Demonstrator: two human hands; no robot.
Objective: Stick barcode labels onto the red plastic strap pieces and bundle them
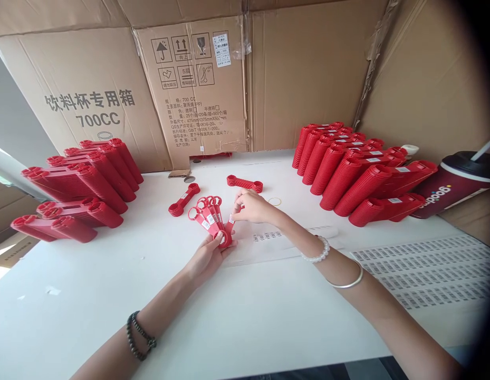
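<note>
- Leaning stacks of red pieces [104, 179] stand near the surface's [245, 316] left edge, nested in long columns, presumably to save space. The carton wall [209, 100] behind bounds the far side.
- A short red bundle [184, 199] lies flat and slanted just beyond the fan, apparently set within easy reach.
- The left grip is clamped on the fanned red pieces [209, 214], thumb over their near ring ends. They are held above the surface between the two bundles and the person, spread seemingly so that each white label faces up.
- A second bundle [245, 183] lies farther back, just beyond the right hand.
- The right hand [250, 206] has its fingertips drawn together at a small label [231, 218] on the fan's rightmost piece; whether they pinch it I cannot tell.
- A clear label strip [268, 237] lies below the right wrist, probably there for a short reach; a thin band [275, 201] rests behind it.
- The right-hand stacks [355, 166] wall off that side, with a dark red cup [458, 182] beyond and a label sheet [426, 269] nearer. Both forearms have their widest room toward the near edge.
</note>
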